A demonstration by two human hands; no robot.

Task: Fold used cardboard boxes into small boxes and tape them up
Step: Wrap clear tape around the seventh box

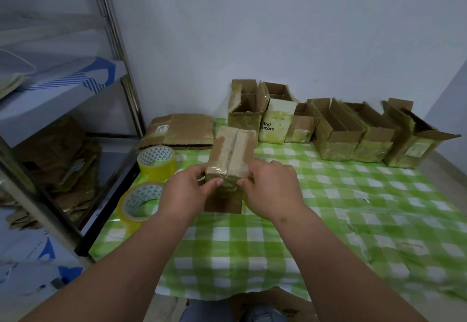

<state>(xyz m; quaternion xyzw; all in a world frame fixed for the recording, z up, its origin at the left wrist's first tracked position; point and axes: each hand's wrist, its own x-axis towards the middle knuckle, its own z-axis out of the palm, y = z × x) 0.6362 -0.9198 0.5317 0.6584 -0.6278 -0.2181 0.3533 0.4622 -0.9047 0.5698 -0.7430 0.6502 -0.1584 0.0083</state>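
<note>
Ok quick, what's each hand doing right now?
Left hand: grips the left side of the taped box.
Right hand: grips the box's right side, with a tape roll under it.

— Where are your hands?

— Both my forearms reach forward from the bottom corners and converge at the middle. My left hand point(185, 190) is knuckles up, its thumb pointing inward.

— And the other?

— My right hand point(271, 187) mirrors it, thumb tip pointing back at the left thumb, the two tips apart. The fingers of both hands curl away out of my view.
</note>
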